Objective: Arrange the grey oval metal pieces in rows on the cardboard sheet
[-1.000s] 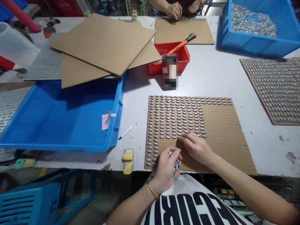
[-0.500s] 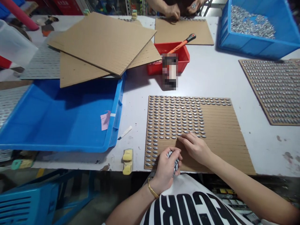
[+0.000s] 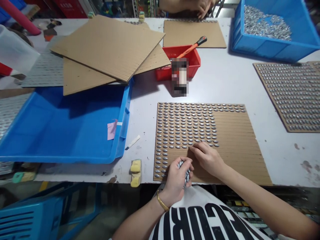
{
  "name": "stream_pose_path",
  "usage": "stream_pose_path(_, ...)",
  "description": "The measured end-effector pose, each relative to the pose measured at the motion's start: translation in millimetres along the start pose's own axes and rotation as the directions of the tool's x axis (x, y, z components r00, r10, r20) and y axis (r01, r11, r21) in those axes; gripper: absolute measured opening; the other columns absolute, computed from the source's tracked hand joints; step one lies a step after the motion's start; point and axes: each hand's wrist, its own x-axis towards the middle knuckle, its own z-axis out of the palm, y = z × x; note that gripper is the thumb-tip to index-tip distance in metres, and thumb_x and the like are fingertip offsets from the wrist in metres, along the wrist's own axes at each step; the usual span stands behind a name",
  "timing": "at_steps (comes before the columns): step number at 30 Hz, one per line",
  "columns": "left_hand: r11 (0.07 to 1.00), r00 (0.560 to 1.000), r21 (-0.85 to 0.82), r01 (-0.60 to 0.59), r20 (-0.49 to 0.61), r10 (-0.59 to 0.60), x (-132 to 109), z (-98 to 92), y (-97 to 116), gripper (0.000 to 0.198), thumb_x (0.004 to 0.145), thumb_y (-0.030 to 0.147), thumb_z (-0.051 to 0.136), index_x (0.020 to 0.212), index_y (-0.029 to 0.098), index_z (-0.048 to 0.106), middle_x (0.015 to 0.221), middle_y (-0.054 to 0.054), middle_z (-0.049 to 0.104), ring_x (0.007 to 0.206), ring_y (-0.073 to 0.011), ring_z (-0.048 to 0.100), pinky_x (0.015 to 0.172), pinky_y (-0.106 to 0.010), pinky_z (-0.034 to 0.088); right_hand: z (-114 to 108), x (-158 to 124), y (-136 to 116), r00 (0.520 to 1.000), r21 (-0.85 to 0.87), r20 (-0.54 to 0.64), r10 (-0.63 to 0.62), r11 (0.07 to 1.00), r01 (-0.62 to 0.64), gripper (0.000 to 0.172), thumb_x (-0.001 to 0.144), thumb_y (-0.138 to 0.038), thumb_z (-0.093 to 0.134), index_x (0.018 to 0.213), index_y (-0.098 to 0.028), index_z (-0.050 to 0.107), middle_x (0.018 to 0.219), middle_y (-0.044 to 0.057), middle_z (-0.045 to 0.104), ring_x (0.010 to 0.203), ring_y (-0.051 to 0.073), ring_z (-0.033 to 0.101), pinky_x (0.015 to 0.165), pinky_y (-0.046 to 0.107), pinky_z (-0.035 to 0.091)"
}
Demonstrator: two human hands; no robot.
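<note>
At six o'clock, right against the person's printed white T-shirt, the left hand [image 3: 177, 180] is curling closed around a clump of small oval metal pieces [image 3: 184, 171], with a gold bangle [image 3: 162, 202] sitting on its wrist. Just beside it, the right hand [image 3: 207, 159] is resting on a grooved cardboard sheet [image 3: 237, 146], its fingers [image 3: 196, 149] loosely bent and reaching the end of a row; whether they are pinching a piece is too small to tell. The oval pieces are lying in tight rows across the sheet's upper and left parts, while its lower right grooves are showing bare. At nine o'clock, two yellow sponge blocks [image 3: 135, 174] are sitting near the table edge, and a blue plastic tray [image 3: 62, 133] is standing beyond them with a pink note [image 3: 111, 130] stuck to its wall. At twelve o'clock, a red plastic box [image 3: 190, 60] is holding an orange-handled tool [image 3: 191, 46]. At two o'clock, a fully covered cardboard sheet [image 3: 287, 96] is lying below a blue bin [image 3: 275, 50] heaped with loose metal pieces [image 3: 267, 25]. Farthest off, a co-worker's hands [image 3: 203, 6] are working at the table's far edge.
</note>
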Motion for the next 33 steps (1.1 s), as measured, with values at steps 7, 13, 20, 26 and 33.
stream_pose_path(7,1.000,1.000,-0.009,-0.012,0.003,0.012,-2.2,-0.8,1.1,0.025,0.077,0.040,0.063,0.088,0.020,0.054,0.073,0.001,0.053,0.051,-0.0062,0.044,0.033,-0.014,0.022,-2.2,0.9,-1.8,0.999,-0.039,0.030,0.022,0.999,-0.020,0.024,0.088,-0.006,0.042,0.098,-0.015,0.062,0.095,0.010,0.062,0.086,0.019,0.053,0.070,0.029,0.046)
stream_pose_path(13,0.999,1.000,-0.030,-0.017,0.005,0.017,-1.2,-2.0,-0.5,0.026,0.078,0.041,0.062,0.089,0.019,0.055,0.073,0.001,0.053,0.050,-0.0065,0.045,0.033,-0.015,0.023,-1.8,2.3,-3.2,0.996,0.014,-0.070,0.058,0.998,-0.057,0.023,0.090,-0.008,0.043,0.101,-0.017,0.061,0.095,0.008,0.063,0.084,0.017,0.057,0.071,0.028,0.048)
stream_pose_path(20,0.997,0.999,-0.064,-0.046,0.008,0.047,-3.0,-1.5,-1.2,0.027,0.082,0.042,0.054,0.096,0.019,0.055,0.073,-0.001,0.055,0.050,-0.0082,0.047,0.034,-0.015,0.024,-15.4,-5.7,-16.9,0.973,0.259,-0.131,0.189,0.954,-0.150,0.022,0.090,-0.013,0.050,0.106,-0.021,0.061,0.094,0.007,0.064,0.088,0.017,0.060,0.075,0.028,0.051)
stream_pose_path(26,0.998,0.996,0.039,-0.055,-0.067,0.058,-3.8,7.7,-2.2,0.036,0.080,0.045,0.057,0.107,0.022,0.053,0.069,0.002,0.052,0.049,-0.0079,0.048,0.034,-0.014,0.025,-30.3,-8.8,-39.1,0.944,0.613,0.194,0.265,0.719,-0.328,0.022,0.093,-0.023,0.047,0.105,-0.022,0.065,0.094,0.007,0.062,0.086,0.016,0.061,0.074,0.028,0.051)
stream_pose_path(33,0.988,0.997,0.134,-0.077,0.000,0.078,-1.3,20.5,-7.0,0.039,0.082,0.054,0.052,0.103,0.021,0.058,0.072,0.002,0.051,0.048,-0.0072,0.046,0.033,-0.015,0.027,-40.4,-7.9,-39.0,0.916,0.646,0.242,0.320,0.651,-0.398,0.016,0.091,-0.025,0.051,0.092,-0.022,0.067,0.084,0.004,0.058,0.079,0.015,0.058,0.070,0.027,0.048)
